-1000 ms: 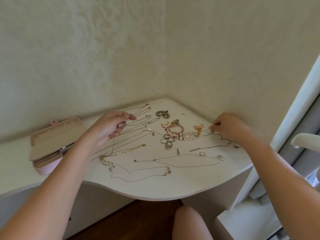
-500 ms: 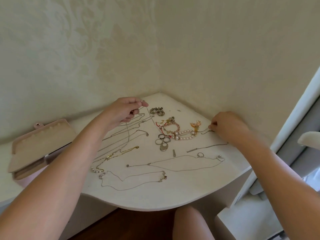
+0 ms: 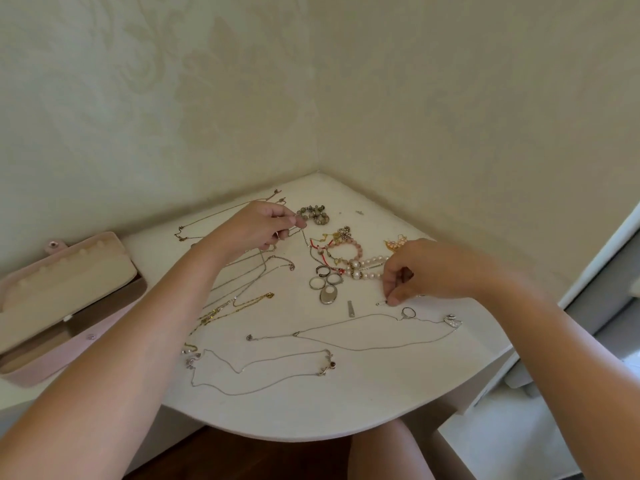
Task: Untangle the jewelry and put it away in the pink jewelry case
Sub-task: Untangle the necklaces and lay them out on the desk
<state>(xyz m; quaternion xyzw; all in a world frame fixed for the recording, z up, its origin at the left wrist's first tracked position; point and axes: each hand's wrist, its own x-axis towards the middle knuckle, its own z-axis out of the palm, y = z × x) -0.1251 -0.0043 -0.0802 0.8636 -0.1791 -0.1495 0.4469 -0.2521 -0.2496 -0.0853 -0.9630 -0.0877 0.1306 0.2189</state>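
Jewelry lies spread on a white corner shelf (image 3: 346, 407). My left hand (image 3: 256, 226) pinches the end of a thin silver chain (image 3: 306, 239) near a grey bead bracelet (image 3: 313, 213). My right hand (image 3: 426, 271) pinches a small silver clasp (image 3: 382, 303) at the end of another thin chain, beside the pearl bracelet (image 3: 367, 266). The pink jewelry case (image 3: 52, 306) lies open at the far left, its cream lining showing. Rings (image 3: 325, 277), an oval pendant (image 3: 327, 294) and several long chains (image 3: 346, 336) lie between my hands and the front edge.
Patterned walls meet in the corner behind the shelf. A white frame and grey surface (image 3: 609, 271) stand to the right. My knee (image 3: 384, 452) shows below the shelf's curved front edge, over a dark wooden floor (image 3: 242, 455).
My left hand moved up and right towards the bead bracelet with the chain end. My right hand came forward and left, down to the clasp by the pearls.
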